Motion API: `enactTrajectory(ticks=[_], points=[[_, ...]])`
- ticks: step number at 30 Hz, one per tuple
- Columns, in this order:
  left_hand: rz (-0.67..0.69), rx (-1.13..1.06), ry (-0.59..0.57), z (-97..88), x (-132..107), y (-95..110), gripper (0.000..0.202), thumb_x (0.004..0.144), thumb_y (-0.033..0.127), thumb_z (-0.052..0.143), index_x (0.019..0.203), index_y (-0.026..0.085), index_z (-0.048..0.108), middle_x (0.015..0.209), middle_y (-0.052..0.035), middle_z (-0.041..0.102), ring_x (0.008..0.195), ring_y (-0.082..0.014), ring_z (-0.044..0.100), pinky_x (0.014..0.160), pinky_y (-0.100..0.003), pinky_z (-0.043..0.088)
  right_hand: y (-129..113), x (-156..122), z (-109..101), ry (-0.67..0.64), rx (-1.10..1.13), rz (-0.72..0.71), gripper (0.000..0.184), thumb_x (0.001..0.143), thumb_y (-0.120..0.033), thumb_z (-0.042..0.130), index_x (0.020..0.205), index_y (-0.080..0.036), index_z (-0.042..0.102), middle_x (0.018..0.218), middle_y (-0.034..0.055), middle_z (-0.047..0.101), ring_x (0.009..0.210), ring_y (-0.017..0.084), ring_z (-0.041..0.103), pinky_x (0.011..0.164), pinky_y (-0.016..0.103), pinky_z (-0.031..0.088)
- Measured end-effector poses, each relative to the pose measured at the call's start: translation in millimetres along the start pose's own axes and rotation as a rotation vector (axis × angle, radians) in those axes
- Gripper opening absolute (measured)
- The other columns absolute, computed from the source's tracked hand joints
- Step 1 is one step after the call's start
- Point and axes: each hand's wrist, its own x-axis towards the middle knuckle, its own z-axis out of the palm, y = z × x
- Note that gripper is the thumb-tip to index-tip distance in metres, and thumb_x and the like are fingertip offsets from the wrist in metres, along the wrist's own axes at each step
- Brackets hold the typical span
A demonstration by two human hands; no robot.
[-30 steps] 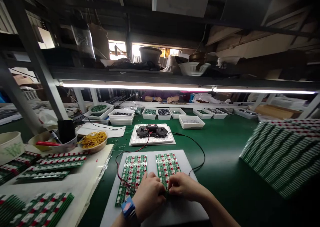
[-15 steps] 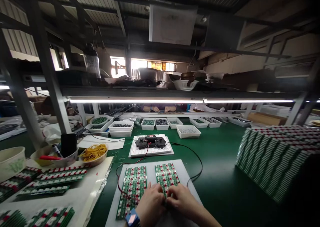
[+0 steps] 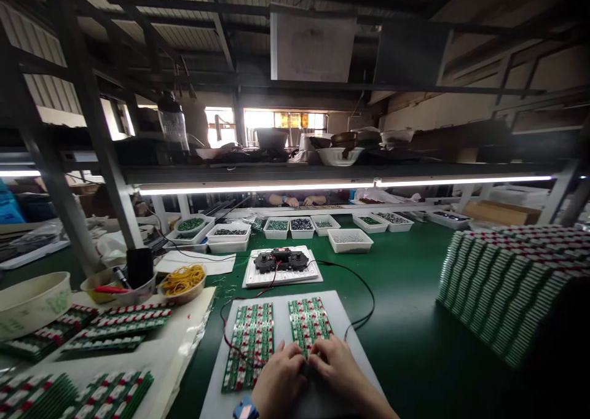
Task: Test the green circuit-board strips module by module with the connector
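My left hand (image 3: pixel 280 379) and my right hand (image 3: pixel 338 367) are close together over the near end of the right-hand circuit board panel (image 3: pixel 310 317). Both have curled fingers, and whatever is between the fingertips is hidden. The panel is green with rows of white and red parts. To its left a similar circuit board panel (image 3: pixel 251 339) lies flat on the same pale board (image 3: pixel 282 302). A red and black wire (image 3: pixel 225 327) runs over the left panel towards my left hand. A black cable (image 3: pixel 371 302) curves down behind my right hand.
A black device (image 3: pixel 281 260) with wires sits on a white tray (image 3: pixel 249 278). Stacked circuit boards (image 3: pixel 498 290) rise at right; more panels (image 3: pixel 106 394) lie left. Rubber bands (image 3: pixel 183 279) fill a bowl. White bins (image 3: pixel 276 232) line the back, below a lit shelf. A co-worker's hands (image 3: pixel 302 201) show beyond.
The view has shifted slightly, so the bench things sit a little further right. My hands stay at the near end of the right panel, with only small finger movement.
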Motion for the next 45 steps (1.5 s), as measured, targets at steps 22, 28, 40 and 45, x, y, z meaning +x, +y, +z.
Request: enactTrajectory(ticks=[22,28,40,45], points=[[0.051,-0.018,-0.129,23.5,8,-23,0.035,0.077,0.01,0.062,0.11,0.02,0.062,0.128,-0.007,0.061,0.134,-0.0271,0.045,0.122,-0.044,0.021,6,2,2,-0.117,0.033,0.064,0.015,0.085,-0.019,0.056,0.086,-0.023,0.071,0.091,0.0026,0.072,0.094,0.022,0.058,0.086,0.032,0.035],[0.037,-0.06,-0.173,17.2,7,-21,0.035,0.078,0.015,0.062,0.113,0.019,0.06,0.131,-0.0092,0.059,0.135,-0.0283,0.043,0.121,-0.047,0.021,10,1,2,-0.134,0.053,0.015,0.017,0.088,-0.023,0.054,0.088,-0.023,0.071,0.092,0.0031,0.071,0.095,0.023,0.058,0.085,0.032,0.036],[-0.012,-0.045,-0.142,11.2,5,-10,0.03,0.078,0.01,0.058,0.107,0.016,0.061,0.126,-0.0114,0.06,0.131,-0.0252,0.047,0.122,-0.042,0.019,11,2,5,-0.117,0.077,0.059,0.015,0.085,-0.023,0.056,0.083,-0.022,0.071,0.088,0.0034,0.07,0.094,0.023,0.058,0.089,0.034,0.036],[-0.042,-0.017,-0.181,-4.2,7,2,0.032,0.079,0.01,0.057,0.111,0.014,0.06,0.124,-0.0106,0.06,0.129,-0.0227,0.047,0.122,-0.038,0.016,14,0,1,-0.1,0.172,0.046,0.014,0.082,-0.027,0.058,0.082,-0.022,0.071,0.089,0.0033,0.07,0.094,0.023,0.058,0.091,0.034,0.037]])
